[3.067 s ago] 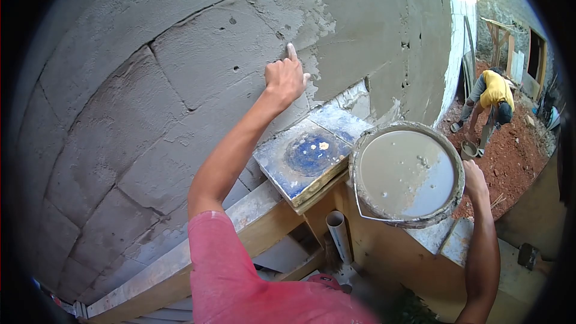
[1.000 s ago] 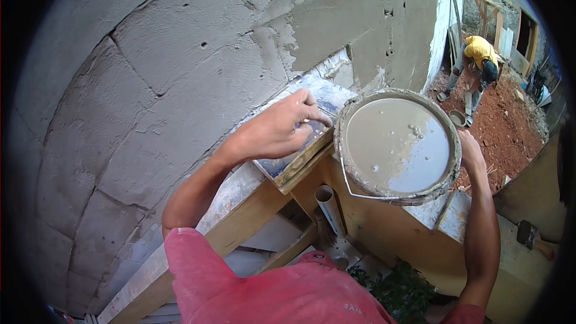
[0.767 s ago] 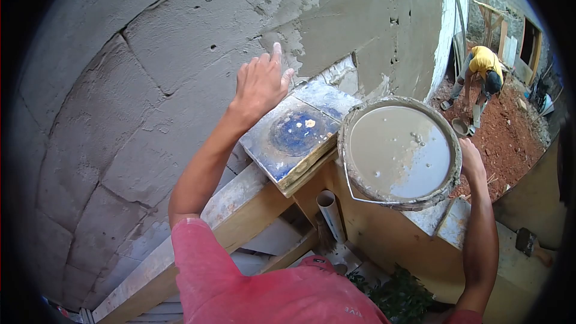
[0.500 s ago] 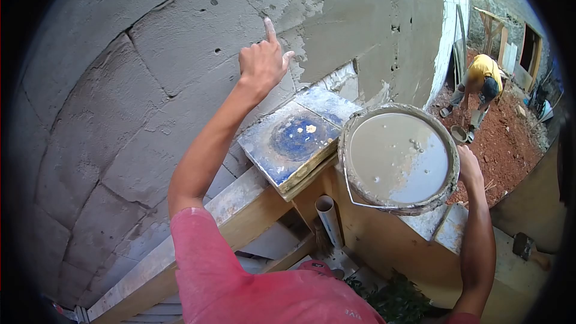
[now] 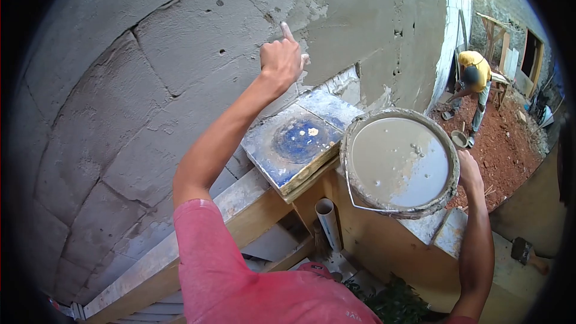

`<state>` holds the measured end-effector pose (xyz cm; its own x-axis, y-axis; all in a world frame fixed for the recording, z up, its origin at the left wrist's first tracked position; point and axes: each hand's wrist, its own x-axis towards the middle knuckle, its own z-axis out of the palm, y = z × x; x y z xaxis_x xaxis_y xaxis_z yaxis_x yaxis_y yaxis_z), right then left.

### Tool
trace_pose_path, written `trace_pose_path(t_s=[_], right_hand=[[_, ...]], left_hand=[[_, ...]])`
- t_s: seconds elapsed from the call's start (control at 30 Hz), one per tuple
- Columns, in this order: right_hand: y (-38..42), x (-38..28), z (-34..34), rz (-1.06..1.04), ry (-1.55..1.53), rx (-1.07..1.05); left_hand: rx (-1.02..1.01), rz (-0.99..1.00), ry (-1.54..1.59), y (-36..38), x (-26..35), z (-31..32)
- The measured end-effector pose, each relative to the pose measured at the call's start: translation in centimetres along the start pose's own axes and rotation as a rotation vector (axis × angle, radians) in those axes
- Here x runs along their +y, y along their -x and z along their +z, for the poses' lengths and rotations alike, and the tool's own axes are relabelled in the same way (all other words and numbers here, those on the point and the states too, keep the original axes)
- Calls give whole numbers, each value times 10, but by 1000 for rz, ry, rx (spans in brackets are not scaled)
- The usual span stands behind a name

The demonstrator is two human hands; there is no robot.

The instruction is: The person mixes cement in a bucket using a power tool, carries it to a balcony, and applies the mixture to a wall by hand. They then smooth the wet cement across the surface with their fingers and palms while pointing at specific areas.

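My left hand point(image 5: 281, 65) is raised at the wall point(image 5: 198, 54), its index finger stretched out and its thumb apart, with the other fingers curled. Nothing shows in it. The fingertip is at or close to the border between rough grey block and smoother plaster point(image 5: 360, 18). On the right, my right hand point(image 5: 470, 171) is closed at the rim of a round bucket point(image 5: 346, 162), its fingertips partly hidden. Thin grey slurry point(image 5: 390, 150) fills the bucket nearly to the brim, and a wire handle point(image 5: 372, 207) hangs along its near side.
Blue-stained tiles point(image 5: 300, 138) lie beside the bucket on a ledge. Below stands a grey pipe point(image 5: 327, 222). A hammer-like tool point(image 5: 523, 251) rests at right. Lower down, a person in a yellow shirt point(image 5: 477, 69) bends over red soil point(image 5: 498, 156) near a small bucket point(image 5: 459, 139).
My left hand has moved slightly right and down along the wall. My right hand stays at the bucket rim. The person in yellow has shifted and stands a little higher.
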<state>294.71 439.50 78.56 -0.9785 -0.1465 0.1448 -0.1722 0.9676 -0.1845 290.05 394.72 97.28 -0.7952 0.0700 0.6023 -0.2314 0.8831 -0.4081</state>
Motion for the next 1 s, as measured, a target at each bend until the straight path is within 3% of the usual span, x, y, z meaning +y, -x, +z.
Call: trace_pose_path(t_s=[0.13,0.23,0.3,0.37,0.43,0.47,0.53,0.63,0.83,1.0], right_hand=[[-4,11,10,-26,5,43],[0,2,3,-18,-46,78],[3,-13,-6,-36,-97,72],[1,1,2,-77,-54,98],[4,-3,0,-15,-22,96],[1,0,2,-12,-33,40],[-2,9,8,5,-26,23],[0,5,10,-57,-88,113],[3,-6,1,-47,-68,89],[0,1,5,-31,-39,44]], left_hand=[[111,-114,-3,-13,-21,9],[-61,22,49,5,-19,11],[-171,219,83,28,-15,10],[-269,137,300,44,-21,-18],[5,279,564,61,-32,-16],[2,304,587,67,-26,-25],[-360,409,1099,82,-23,-44],[-267,513,891,97,-5,-34],[-88,663,936,77,39,-1],[-73,761,864,45,81,3]])
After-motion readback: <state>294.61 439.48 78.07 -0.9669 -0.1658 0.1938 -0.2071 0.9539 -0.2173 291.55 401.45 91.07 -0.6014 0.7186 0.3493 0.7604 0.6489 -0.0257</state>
